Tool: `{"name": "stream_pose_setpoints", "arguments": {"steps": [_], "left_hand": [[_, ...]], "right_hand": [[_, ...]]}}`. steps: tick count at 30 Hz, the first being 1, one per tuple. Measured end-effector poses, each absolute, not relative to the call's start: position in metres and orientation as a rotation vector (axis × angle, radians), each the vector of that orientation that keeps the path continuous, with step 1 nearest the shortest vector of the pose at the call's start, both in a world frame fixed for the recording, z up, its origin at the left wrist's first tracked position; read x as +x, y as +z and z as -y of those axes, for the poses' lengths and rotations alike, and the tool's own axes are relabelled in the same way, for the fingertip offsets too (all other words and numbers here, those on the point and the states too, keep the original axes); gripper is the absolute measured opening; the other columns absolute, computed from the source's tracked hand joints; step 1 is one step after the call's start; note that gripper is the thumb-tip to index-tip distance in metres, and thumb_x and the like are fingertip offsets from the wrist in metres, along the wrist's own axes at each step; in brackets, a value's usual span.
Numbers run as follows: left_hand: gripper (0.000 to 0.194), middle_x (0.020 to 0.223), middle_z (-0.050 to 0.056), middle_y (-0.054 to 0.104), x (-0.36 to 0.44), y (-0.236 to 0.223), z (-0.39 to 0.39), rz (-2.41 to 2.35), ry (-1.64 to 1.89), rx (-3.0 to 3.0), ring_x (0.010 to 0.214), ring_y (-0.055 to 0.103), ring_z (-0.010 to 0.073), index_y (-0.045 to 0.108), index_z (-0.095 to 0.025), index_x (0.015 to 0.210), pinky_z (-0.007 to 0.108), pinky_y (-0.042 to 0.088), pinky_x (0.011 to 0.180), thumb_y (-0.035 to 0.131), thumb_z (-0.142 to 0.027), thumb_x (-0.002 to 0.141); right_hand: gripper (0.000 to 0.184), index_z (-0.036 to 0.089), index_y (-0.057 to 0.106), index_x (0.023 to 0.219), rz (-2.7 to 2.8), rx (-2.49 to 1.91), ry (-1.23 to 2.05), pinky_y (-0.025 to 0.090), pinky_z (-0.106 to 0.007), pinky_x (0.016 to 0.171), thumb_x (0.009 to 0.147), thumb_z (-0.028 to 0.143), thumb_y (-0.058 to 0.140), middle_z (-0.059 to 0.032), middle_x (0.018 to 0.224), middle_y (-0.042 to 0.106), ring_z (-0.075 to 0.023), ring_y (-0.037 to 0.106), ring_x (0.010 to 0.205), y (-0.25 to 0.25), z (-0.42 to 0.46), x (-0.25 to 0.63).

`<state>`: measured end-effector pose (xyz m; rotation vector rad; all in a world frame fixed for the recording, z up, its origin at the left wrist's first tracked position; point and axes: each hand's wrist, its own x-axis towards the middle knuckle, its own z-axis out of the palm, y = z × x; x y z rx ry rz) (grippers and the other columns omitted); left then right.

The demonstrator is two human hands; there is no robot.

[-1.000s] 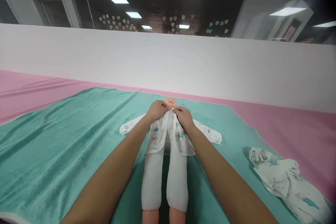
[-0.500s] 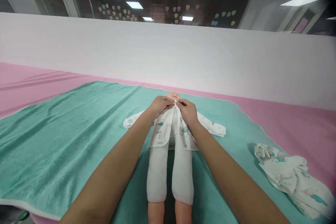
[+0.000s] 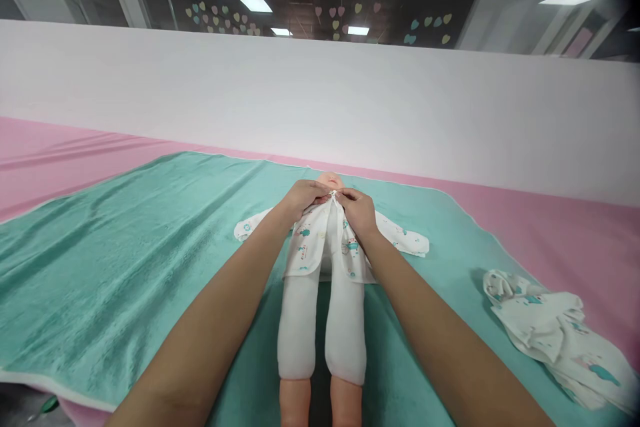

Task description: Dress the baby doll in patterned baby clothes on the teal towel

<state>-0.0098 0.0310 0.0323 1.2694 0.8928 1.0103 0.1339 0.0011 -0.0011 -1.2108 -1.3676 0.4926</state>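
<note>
A baby doll (image 3: 296,340) lies on its back with its head away from me and its feet towards me. It wears a white baby jacket (image 3: 306,250) printed with small teal and red figures, sleeves spread to both sides. Below the collar the jacket's front edges hang apart. My left hand (image 3: 305,199) pinches the left side of the collar just under the doll's chin. Opposite it, my right hand (image 3: 358,210) pinches the right side, fingertips almost meeting the left ones. Whatever fastener lies between the fingertips is too small to make out.
Beneath the doll a teal blanket (image 3: 150,267) covers a pink surface (image 3: 565,227). A crumpled white printed garment (image 3: 555,327) lies at the right. Behind stands a white wall (image 3: 320,100) with dark glass above. A small green object (image 3: 49,404) shows at the lower left.
Both hands stay pinched at the collar with hardly any movement. The view has shifted very slightly.
</note>
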Motion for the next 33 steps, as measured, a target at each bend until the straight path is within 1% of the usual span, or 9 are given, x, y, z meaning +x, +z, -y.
{"name": "stream_pose_setpoints", "arguments": {"steps": [6, 12, 16, 19, 22, 25, 29, 33], "left_hand": [[0.003, 0.066, 0.004, 0.065, -0.0101, 0.034, -0.0299, -0.888, 0.997, 1.23, 0.062, 0.058, 0.0095, 0.067, -0.012, 0.068, 0.024, 0.048, 0.069, 0.067, -0.011, 0.065], [0.008, 0.068, 0.005, 0.065, -0.0109, 0.0325, -0.0318, -0.857, 1.003, 1.217, 0.06, 0.056, 0.0093, 0.067, -0.01, 0.069, 0.023, 0.047, 0.066, 0.071, -0.013, 0.063], [0.005, 0.065, 0.004, 0.063, -0.0097, 0.0305, -0.0338, -0.842, 0.987, 1.225, 0.056, 0.054, 0.0071, 0.064, -0.01, 0.065, 0.02, 0.045, 0.061, 0.068, -0.011, 0.066], [0.009, 0.062, 0.002, 0.06, -0.0088, 0.0293, -0.0353, -0.843, 0.985, 1.252, 0.054, 0.053, 0.0062, 0.059, -0.011, 0.063, 0.019, 0.043, 0.058, 0.066, -0.011, 0.068], [0.009, 0.062, 0.002, 0.059, -0.0082, 0.0285, -0.0361, -0.845, 0.997, 1.283, 0.057, 0.054, 0.0071, 0.058, -0.012, 0.065, 0.02, 0.044, 0.06, 0.065, -0.015, 0.07], [0.009, 0.062, 0.002, 0.059, -0.0075, 0.0289, -0.0352, -0.842, 0.979, 1.32, 0.056, 0.052, 0.0065, 0.06, -0.012, 0.069, 0.019, 0.042, 0.057, 0.066, -0.018, 0.071], [0.006, 0.058, 0.001, 0.055, -0.007, 0.0313, -0.0318, -0.87, 0.989, 1.305, 0.052, 0.049, 0.0058, 0.059, -0.011, 0.066, 0.018, 0.039, 0.053, 0.063, -0.011, 0.07], [0.008, 0.057, 0.0, 0.054, -0.0079, 0.0341, -0.0286, -0.859, 0.989, 1.27, 0.051, 0.048, 0.0056, 0.057, -0.011, 0.064, 0.018, 0.039, 0.053, 0.059, -0.006, 0.07]], "right_hand": [[0.021, 0.02, 0.069, 0.079, 1.322, -1.201, 0.517, 0.044, -0.031, 0.078, 0.07, 0.035, 0.056, -0.0019, 0.083, 0.069, -0.0199, 0.061, 0.081, -0.0002, -0.0009, 0.1327], [0.021, 0.019, 0.069, 0.078, 1.259, -1.143, 0.594, 0.045, -0.03, 0.076, 0.068, 0.036, 0.059, -0.0016, 0.082, 0.07, -0.0194, 0.062, 0.08, -0.0013, -0.0018, 0.1328], [0.02, 0.02, 0.069, 0.076, 1.278, -1.126, 0.599, 0.045, -0.03, 0.077, 0.068, 0.036, 0.06, -0.0013, 0.083, 0.07, -0.0194, 0.062, 0.082, -0.0007, -0.0021, 0.1324], [0.019, 0.021, 0.07, 0.076, 1.343, -1.142, 0.547, 0.045, -0.031, 0.079, 0.07, 0.035, 0.06, -0.001, 0.084, 0.07, -0.0199, 0.062, 0.084, 0.0, -0.0011, 0.1315], [0.02, 0.022, 0.071, 0.078, 1.381, -1.143, 0.532, 0.045, -0.031, 0.081, 0.07, 0.036, 0.06, -0.001, 0.085, 0.07, -0.0202, 0.062, 0.087, 0.0006, 0.0007, 0.1306], [0.018, 0.022, 0.071, 0.077, 1.4, -1.125, 0.532, 0.044, -0.032, 0.084, 0.07, 0.035, 0.061, -0.0012, 0.087, 0.07, -0.02, 0.062, 0.089, 0.0006, 0.0017, 0.1308], [0.017, 0.022, 0.071, 0.076, 1.356, -1.136, 0.59, 0.044, -0.032, 0.082, 0.069, 0.033, 0.06, -0.0012, 0.085, 0.07, -0.0199, 0.062, 0.085, -0.0005, 0.0011, 0.1329], [0.02, 0.021, 0.071, 0.078, 1.304, -1.136, 0.655, 0.044, -0.031, 0.08, 0.068, 0.035, 0.061, -0.0017, 0.086, 0.07, -0.02, 0.061, 0.086, -0.0012, 0.0008, 0.1342]]}}
